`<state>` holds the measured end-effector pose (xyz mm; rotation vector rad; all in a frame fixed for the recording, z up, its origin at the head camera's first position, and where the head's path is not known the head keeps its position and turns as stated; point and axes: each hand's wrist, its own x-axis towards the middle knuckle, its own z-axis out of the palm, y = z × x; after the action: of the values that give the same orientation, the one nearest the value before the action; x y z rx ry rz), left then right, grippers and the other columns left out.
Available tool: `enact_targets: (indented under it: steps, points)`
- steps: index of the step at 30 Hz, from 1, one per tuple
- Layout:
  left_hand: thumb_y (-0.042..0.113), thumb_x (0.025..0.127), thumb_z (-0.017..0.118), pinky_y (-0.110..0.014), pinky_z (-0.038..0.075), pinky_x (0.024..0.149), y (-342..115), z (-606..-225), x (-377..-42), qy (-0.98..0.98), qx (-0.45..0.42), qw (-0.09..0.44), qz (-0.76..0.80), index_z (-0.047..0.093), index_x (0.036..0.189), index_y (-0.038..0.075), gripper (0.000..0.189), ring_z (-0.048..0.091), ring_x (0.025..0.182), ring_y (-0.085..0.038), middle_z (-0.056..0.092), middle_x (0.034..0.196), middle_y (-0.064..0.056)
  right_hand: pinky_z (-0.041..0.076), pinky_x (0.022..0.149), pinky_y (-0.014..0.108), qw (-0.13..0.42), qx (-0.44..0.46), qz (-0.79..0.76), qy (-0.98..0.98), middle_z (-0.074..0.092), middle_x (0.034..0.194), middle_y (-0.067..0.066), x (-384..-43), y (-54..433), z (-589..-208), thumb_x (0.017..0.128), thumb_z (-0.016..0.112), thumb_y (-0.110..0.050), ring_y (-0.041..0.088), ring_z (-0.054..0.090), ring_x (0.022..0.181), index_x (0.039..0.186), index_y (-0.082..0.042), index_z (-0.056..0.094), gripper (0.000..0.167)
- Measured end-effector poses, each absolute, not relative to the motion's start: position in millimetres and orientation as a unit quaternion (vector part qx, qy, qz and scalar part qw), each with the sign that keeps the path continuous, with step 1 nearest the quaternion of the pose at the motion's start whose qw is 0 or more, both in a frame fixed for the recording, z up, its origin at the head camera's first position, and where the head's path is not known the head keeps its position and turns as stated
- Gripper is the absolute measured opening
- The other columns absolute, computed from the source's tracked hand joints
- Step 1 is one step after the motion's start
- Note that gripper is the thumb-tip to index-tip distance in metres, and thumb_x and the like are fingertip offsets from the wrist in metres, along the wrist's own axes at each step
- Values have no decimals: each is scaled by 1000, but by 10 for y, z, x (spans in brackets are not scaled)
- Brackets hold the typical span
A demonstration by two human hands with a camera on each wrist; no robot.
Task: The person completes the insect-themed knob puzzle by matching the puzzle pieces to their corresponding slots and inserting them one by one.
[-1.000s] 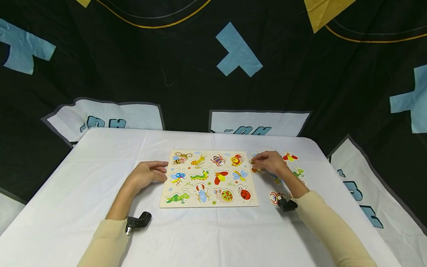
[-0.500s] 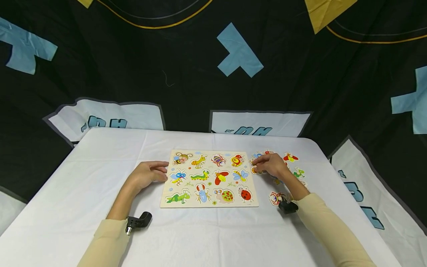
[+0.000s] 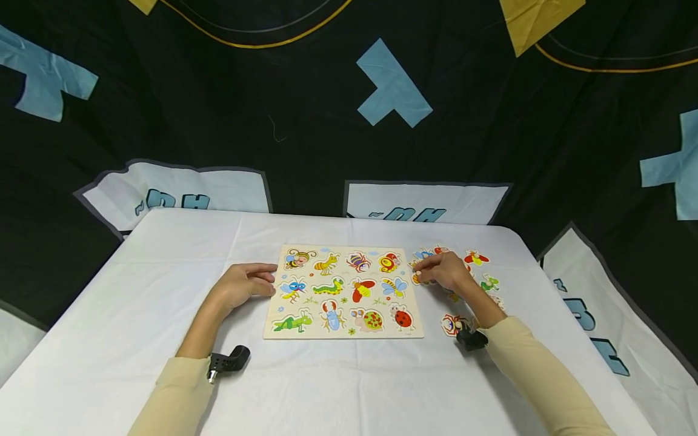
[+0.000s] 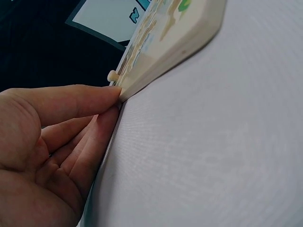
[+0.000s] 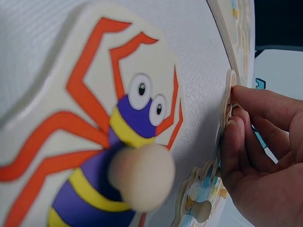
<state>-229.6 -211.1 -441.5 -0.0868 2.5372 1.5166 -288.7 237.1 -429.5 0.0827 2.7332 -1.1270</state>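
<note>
Head cam's up high, facing forward and down over the counter (image 3: 305, 387). Wrist cams sit way lower: left faces the board (image 4: 165, 56) up close, right's almost on the spider piece (image 5: 106, 123); head view shares both.

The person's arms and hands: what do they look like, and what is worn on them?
Plain, pale beige-yellow sleeves cover the arms, the left sleeve and right sleeve both ending short of the wrist. The left hand and right hand wear no gloves. Beside each cuff is a small black device; the left one has a silvery stub.
</note>
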Motion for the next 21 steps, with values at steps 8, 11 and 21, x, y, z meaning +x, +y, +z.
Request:
enact_targets:
  steps: [8,11,21]
  points:
    - [9,79,81,-23,47,81,-2111,-4421,-2300,852,-27,93,514,62,138,5,63,61,96,-18,69,112,-12,46,70,27,89,30,-371,924,72,114,12,-2886,2369,-4296,83,80,-16,21,59,86,104,-10,81,22]
    - [9,79,81,-23,47,81,-2109,-4421,-2302,852,-28,92,515,62,138,5,63,61,96,-18,69,111,-11,47,70,27,89,30,-373,923,72,114,12,-2886,2367,-4295,82,81,-16,21,60,85,103,-10,81,22]
    - [7,79,81,-22,48,79,-2107,-4420,-2300,848,-28,93,521,61,138,4,63,62,94,-16,69,112,-12,46,68,26,90,33,-376,922,73,113,13,-2898,2362,-4282,83,81,-16,20,59,84,104,-9,81,22]
